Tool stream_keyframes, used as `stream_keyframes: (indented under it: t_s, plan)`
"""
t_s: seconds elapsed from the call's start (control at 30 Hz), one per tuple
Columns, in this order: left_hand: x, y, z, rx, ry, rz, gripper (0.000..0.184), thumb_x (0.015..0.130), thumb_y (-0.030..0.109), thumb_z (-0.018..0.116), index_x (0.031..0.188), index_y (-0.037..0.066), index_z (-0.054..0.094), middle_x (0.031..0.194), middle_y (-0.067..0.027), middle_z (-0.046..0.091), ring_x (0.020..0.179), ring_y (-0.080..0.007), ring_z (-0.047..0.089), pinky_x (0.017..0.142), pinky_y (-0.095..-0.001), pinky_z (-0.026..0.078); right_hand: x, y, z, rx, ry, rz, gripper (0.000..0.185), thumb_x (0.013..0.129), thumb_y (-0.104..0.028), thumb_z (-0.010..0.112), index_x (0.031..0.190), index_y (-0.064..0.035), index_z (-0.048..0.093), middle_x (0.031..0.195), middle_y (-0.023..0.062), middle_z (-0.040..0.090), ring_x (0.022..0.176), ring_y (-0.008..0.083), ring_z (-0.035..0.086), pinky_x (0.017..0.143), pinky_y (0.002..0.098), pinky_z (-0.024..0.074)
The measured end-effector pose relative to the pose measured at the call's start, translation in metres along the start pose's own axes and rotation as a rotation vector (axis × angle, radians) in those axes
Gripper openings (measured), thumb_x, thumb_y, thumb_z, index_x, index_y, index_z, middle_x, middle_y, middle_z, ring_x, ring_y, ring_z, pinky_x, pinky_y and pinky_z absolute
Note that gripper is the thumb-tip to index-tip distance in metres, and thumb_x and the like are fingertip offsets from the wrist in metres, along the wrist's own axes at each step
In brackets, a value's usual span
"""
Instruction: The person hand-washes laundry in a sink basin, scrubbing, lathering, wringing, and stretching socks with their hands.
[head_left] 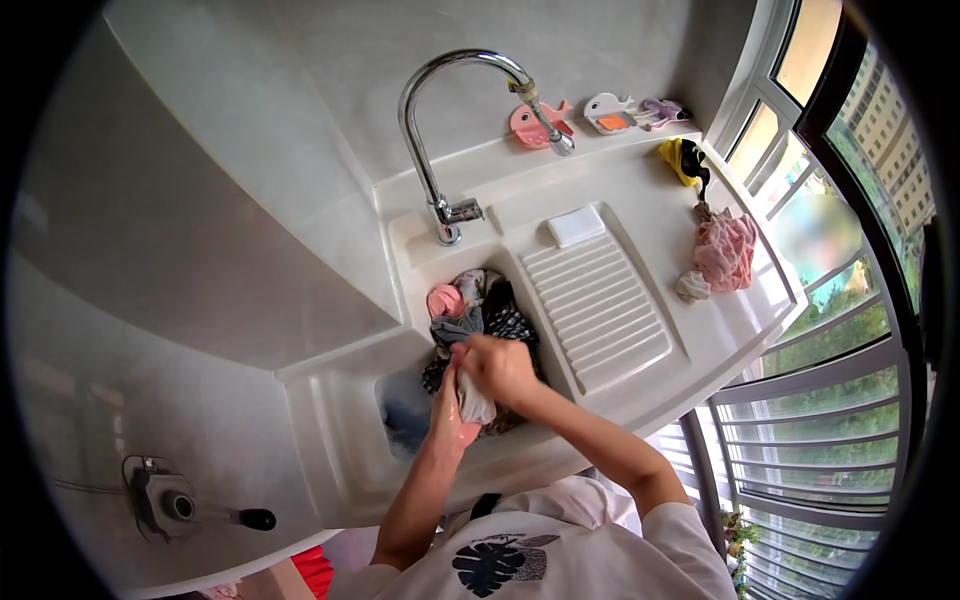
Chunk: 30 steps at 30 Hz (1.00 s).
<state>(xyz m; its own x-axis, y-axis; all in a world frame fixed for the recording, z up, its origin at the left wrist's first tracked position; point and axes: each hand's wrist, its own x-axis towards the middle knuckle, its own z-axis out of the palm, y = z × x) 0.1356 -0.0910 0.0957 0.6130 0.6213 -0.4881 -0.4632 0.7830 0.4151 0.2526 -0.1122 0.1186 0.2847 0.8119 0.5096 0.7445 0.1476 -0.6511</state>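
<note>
Over the sink basin, my left hand [449, 408] is wrapped round a wet whitish cloth [475, 398]. My right hand [502, 370] is a closed fist against the upper part of that cloth, slightly blurred. Beneath both hands, a heap of clothes [460, 325] fills the basin, with grey, pink, black and patterned pieces. Cloudy water shows in the basin left of my hands. A ribbed washboard [600, 310] is moulded into the counter on the right, with a white soap bar [576, 227] at its top.
A chrome faucet [448, 207] arches behind the basin. Pink and white whale-shaped dishes [538, 128] stand on the back ledge. Pink clothing [725, 252] and a yellow and black cloth [684, 160] lie on the right counter near the windows. A black-knobbed handle [257, 519] sticks out lower left.
</note>
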Motion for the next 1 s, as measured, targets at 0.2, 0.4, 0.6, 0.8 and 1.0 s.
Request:
stream_keyframes:
  t_s: [0.2, 0.4, 0.6, 0.8, 1.0]
  plan:
    - [0.011, 0.010, 0.022, 0.411, -0.141, 0.094, 0.025, 0.090, 0.014, 0.059, 0.111, 0.000, 0.058, 0.102, -0.0030, 0.061, 0.089, -0.0114, 0.057, 0.078, -0.0248, 0.044, 0.006, 0.057, -0.060, 0.591, -0.082, 0.559, 0.025, 0.087, -0.028, 0.063, 0.092, -0.0041, 0.059, 0.070, 0.0044, 0.058, 0.063, 0.0110, 0.050, 0.059, 0.0276, 0.0432]
    - [0.099, 0.001, 0.072, 0.976, -0.282, 0.349, 0.018, 0.091, 0.013, 0.056, 0.095, -0.004, 0.061, 0.083, 0.0025, 0.059, 0.079, -0.0030, 0.051, 0.071, -0.0197, 0.041, 0.018, 0.126, -0.113, 0.418, -0.245, 0.318, 0.024, 0.088, -0.007, 0.057, 0.111, -0.0068, 0.061, 0.090, 0.0051, 0.058, 0.077, 0.0137, 0.056, 0.068, 0.0275, 0.0464]
    - [0.217, -0.008, 0.157, 1.657, -0.302, 0.942, 0.013, 0.088, 0.007, 0.054, 0.092, -0.004, 0.058, 0.083, -0.0183, 0.062, 0.084, -0.0308, 0.061, 0.073, -0.0376, 0.047, 0.110, 0.203, -0.150, -0.062, 0.214, -0.066, 0.029, 0.077, 0.006, 0.057, 0.104, -0.0043, 0.061, 0.103, 0.0159, 0.055, 0.088, 0.0322, 0.058, 0.075, 0.0358, 0.0502]
    - [0.270, -0.043, 0.142, 1.902, -0.473, 1.361, 0.012, 0.081, 0.003, 0.059, 0.093, 0.000, 0.059, 0.092, -0.0144, 0.062, 0.099, -0.0318, 0.057, 0.093, -0.0420, 0.043, 0.088, 0.282, -0.129, -0.303, -0.062, -0.133, 0.041, 0.077, -0.001, 0.053, 0.118, -0.0023, 0.055, 0.125, 0.0158, 0.051, 0.116, 0.0318, 0.048, 0.097, 0.0382, 0.0414]
    - [0.260, -0.053, 0.142, 1.811, -0.562, 1.340, 0.006, 0.078, 0.002, 0.062, 0.083, 0.002, 0.057, 0.081, -0.0108, 0.061, 0.089, -0.0280, 0.061, 0.090, -0.0395, 0.047, 0.080, 0.299, -0.125, -0.261, -0.092, -0.136, 0.040, 0.080, -0.008, 0.047, 0.118, -0.0031, 0.058, 0.128, 0.0128, 0.052, 0.125, 0.0282, 0.042, 0.102, 0.0365, 0.0370]
